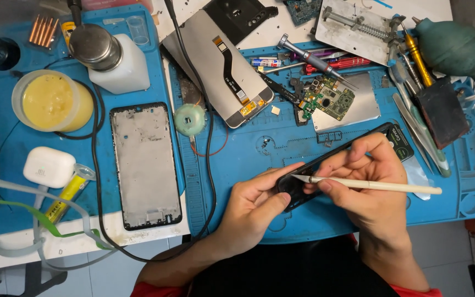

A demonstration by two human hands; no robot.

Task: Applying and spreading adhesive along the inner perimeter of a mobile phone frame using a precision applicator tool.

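Observation:
My left hand (254,206) grips the near end of a black phone back cover (358,144), held tilted above the blue work mat (248,159). My right hand (366,190) pinches a cream-handled craft knife (380,186), its blade tip resting on the cover's edge beside my left thumb. The cover's far end sticks out beyond my right fingers.
A grey phone frame (145,165) lies left on a second blue mat. A display panel with flex cable (221,66), a green circuit board (331,100), screwdrivers (309,55), tweezers (416,129), a dark air blower (452,47), a yellow paste jar (50,102) and a white bottle (119,66) surround it.

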